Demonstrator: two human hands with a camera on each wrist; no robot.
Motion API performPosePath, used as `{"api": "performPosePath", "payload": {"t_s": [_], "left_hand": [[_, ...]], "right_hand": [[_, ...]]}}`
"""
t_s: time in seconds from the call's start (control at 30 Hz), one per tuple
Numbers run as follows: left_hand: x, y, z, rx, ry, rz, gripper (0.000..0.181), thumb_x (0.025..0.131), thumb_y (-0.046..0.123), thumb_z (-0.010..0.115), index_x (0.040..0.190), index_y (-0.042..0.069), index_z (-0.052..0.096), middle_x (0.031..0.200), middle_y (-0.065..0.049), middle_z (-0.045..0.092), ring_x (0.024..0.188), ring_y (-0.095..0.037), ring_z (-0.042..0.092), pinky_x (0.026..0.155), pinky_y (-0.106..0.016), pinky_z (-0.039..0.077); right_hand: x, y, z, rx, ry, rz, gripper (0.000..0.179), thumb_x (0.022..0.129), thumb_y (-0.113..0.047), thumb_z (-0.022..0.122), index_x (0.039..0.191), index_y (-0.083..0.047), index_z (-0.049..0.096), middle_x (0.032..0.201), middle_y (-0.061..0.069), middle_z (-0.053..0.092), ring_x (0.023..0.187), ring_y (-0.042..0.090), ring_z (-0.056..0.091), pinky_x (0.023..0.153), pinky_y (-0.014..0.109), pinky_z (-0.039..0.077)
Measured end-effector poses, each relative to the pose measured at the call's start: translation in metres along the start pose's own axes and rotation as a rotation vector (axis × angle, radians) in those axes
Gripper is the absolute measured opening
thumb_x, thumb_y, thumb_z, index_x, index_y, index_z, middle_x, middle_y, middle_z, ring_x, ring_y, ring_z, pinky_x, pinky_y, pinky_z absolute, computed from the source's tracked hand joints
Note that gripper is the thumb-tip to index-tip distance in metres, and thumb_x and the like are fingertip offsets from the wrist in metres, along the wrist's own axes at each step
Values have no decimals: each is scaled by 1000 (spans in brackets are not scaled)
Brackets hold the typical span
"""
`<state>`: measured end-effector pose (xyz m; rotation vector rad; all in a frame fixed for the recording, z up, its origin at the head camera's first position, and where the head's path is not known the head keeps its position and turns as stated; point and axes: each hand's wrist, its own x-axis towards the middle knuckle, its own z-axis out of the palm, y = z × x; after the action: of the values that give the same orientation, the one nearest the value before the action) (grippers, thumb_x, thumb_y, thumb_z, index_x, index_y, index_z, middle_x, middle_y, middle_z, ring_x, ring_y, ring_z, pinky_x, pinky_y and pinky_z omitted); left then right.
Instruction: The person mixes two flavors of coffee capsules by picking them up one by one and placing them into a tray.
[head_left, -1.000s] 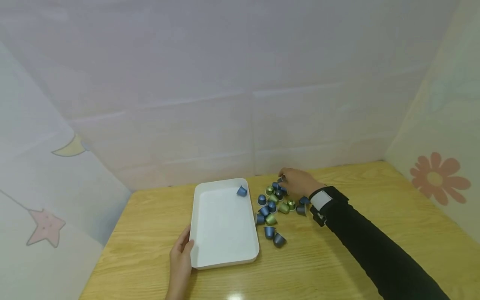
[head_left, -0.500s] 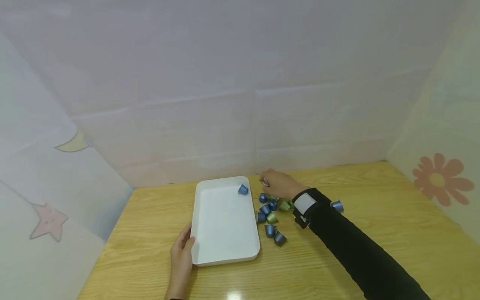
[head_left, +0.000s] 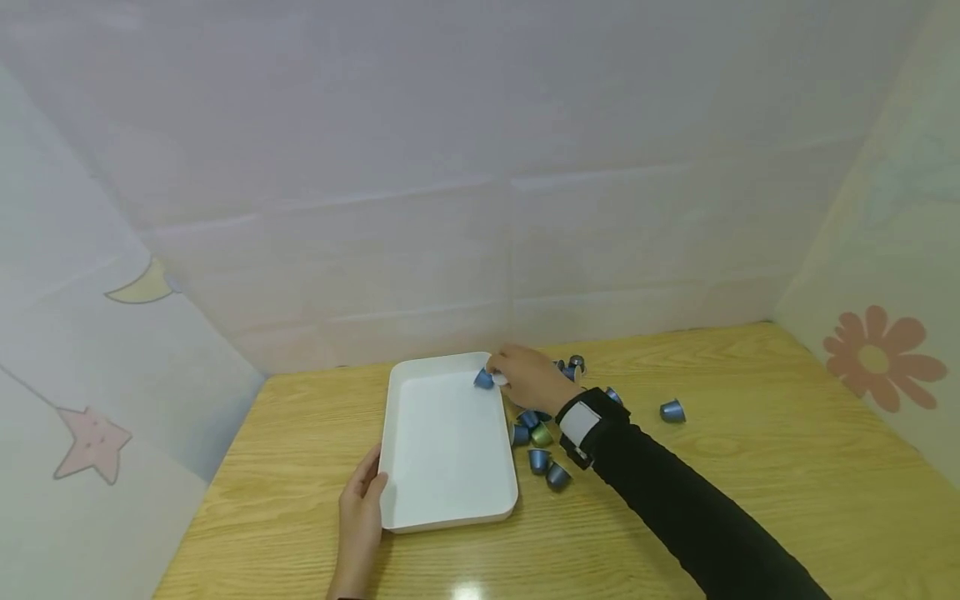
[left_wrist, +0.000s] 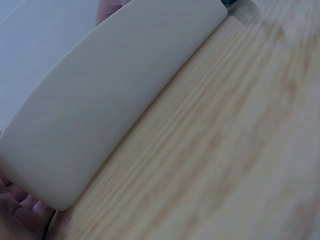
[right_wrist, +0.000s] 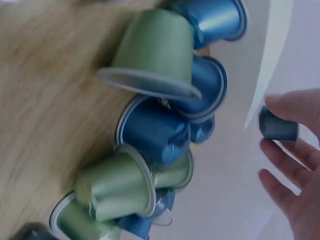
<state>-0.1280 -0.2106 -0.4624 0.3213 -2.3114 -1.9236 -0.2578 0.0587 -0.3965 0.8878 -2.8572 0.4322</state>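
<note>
A white tray [head_left: 448, 450] lies on the table. My left hand [head_left: 360, 508] grips its near left side, thumb over the rim; the left wrist view shows the curled fingers [left_wrist: 20, 212] against the tray's outer wall [left_wrist: 100, 90]. One blue coffee capsule [head_left: 483, 380] lies inside, by the far right corner. At that same corner is my right hand [head_left: 528, 377], pinching a dark blue-grey coffee capsule [right_wrist: 277, 126] between thumb and fingers, as the right wrist view shows. Beside the tray's right wall lies a pile of blue and green capsules [right_wrist: 152, 130], partly hidden by the right hand in the head view.
Two capsules [head_left: 539, 461] sit at the near end of the pile. A single blue capsule [head_left: 672, 411] lies apart on the wooden table [head_left: 750, 483] at the right. Cloth walls [head_left: 480, 208] stand behind and at both sides.
My right hand has moved left from the pile to the tray's far right corner, carrying a capsule. A blue capsule now lies farther right on the table. The left hand stays at the tray.
</note>
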Motion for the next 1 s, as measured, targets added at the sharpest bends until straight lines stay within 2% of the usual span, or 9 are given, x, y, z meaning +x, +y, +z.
{"api": "performPosePath", "payload": {"t_s": [0.07, 0.13, 0.3, 0.4, 0.5, 0.63, 0.77, 1.0], "left_hand": [[0, 0, -1, -8, 0, 4, 45, 96, 4, 40, 141, -1, 39, 149, -21, 40, 133, -26, 37, 82, 2, 35], [0, 0, -1, -9, 0, 7, 45, 96, 4, 39, 140, -2, 39, 149, -21, 39, 133, -26, 36, 81, 4, 34], [1, 1, -1, 15, 7, 6, 45, 96, 5, 40, 140, -1, 40, 148, -21, 40, 132, -27, 38, 87, -2, 39], [2, 1, -1, 15, 5, 0, 45, 96, 5, 40, 141, 0, 40, 148, -21, 41, 131, -26, 39, 86, -3, 38], [2, 1, 0, 8, -1, -4, 45, 96, 5, 39, 141, 0, 40, 148, -20, 42, 131, -25, 39, 83, -1, 36], [3, 0, 1, 6, 2, 7, 45, 96, 4, 39, 140, -2, 40, 147, -22, 41, 131, -27, 39, 85, -2, 38], [3, 0, 2, 19, -3, 8, 45, 96, 6, 40, 141, -1, 40, 148, -22, 41, 131, -27, 39, 97, -14, 41], [3, 1, 0, 25, -16, -2, 45, 97, 5, 38, 142, 0, 38, 150, -20, 38, 133, -26, 36, 109, -39, 35]], "right_hand": [[1, -5, 2, -55, 29, -53, 31, 82, -5, 65, 112, -11, 65, 104, 7, 64, 93, 19, 58, 83, 35, 54], [3, -11, 3, -104, 39, -94, 31, 82, -2, 64, 111, -11, 65, 103, 5, 63, 93, 18, 58, 82, 33, 54], [7, -28, 5, -207, 34, -174, 31, 85, 2, 59, 111, -14, 64, 106, 4, 63, 91, 16, 60, 77, 27, 55], [8, -37, 7, -256, 52, -209, 30, 86, 0, 59, 111, -16, 63, 107, 3, 64, 88, 14, 61, 76, 26, 55], [8, -46, 10, -284, 63, -236, 25, 87, -6, 60, 110, -17, 63, 103, 1, 64, 83, 12, 60, 75, 27, 55], [6, -53, 15, -245, 49, -249, 16, 90, -15, 57, 104, -17, 64, 93, 0, 67, 78, 12, 60, 73, 28, 54], [1, -55, 20, -223, 30, -237, 13, 92, -17, 56, 101, -16, 65, 90, 0, 69, 80, 14, 61, 73, 28, 54], [-3, -49, 26, -241, -3, -237, 15, 91, -15, 58, 101, -16, 68, 92, 0, 71, 85, 15, 62, 73, 29, 55]]}}
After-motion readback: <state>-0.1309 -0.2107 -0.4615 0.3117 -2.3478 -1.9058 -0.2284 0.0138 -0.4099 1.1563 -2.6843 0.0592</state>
